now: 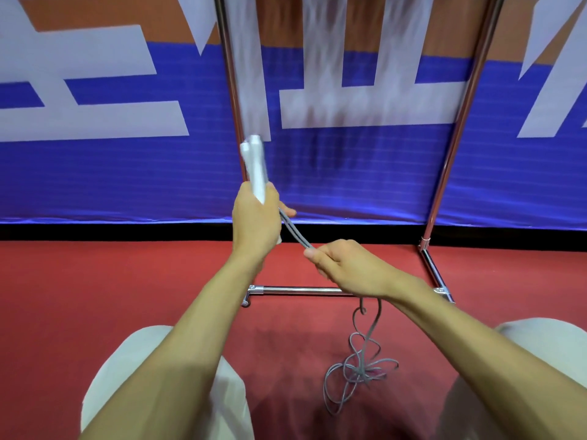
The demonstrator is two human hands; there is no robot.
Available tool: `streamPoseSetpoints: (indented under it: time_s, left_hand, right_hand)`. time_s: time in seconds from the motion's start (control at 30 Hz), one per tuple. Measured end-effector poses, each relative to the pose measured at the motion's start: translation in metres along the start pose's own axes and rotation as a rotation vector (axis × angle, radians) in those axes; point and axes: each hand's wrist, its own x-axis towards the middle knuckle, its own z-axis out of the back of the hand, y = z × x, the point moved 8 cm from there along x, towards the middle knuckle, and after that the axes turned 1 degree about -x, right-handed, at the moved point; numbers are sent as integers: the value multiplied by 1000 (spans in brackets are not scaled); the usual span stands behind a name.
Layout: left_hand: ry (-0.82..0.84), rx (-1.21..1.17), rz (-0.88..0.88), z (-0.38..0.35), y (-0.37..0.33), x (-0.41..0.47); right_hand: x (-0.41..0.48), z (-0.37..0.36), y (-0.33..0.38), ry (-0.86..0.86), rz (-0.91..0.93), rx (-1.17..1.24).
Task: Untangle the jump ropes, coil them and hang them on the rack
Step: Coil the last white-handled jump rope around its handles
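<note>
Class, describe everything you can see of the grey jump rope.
The rope is a thin grey cord with two white handles. The left hand grips both handles together, pointing up. Two strands run taut down to the right hand, which grips them. Below it the cord hangs into a loose tangle of loops on the red floor.

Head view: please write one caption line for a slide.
The left hand grips white handles, right hand grips the grey rope; tangled slack lies on red floor.
</note>
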Motion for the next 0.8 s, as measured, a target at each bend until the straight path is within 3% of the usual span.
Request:
streamPoseSetpoints:
  time_s: [0.1,0.17,0.23,0.37,0.5,0.57,0.67,0.8]
  left_hand:
    - [-3,-576,320,-8,15,0]
    - [-11,-635,379,-9,22,1]
    - [-27,-487,335,-7,29,6]
    - [21,169,149,-3,34,17]
    - [387,843,-205,-34,30,2]
    - [551,935,-252,-47,32,-11]
    - [671,947,-62,-59,45,-23]
    - [802,689,88,-76,39,-47]
  right_hand:
    - [-4,-10,-7,122,-91,-28]
    - [-6,-9,-14,170,-123,-84]
    - [-8,-7,-20,233,-125,-212]
    - [-17,5,-20,288,-94,-316]
    - [-20,39,-9,107,-8,-273]
    - [-23,50,-7,47,29,-235]
    - [-22,67,-3,-122,102,-200]
    - [-23,95,-19,-378,-25,-113]
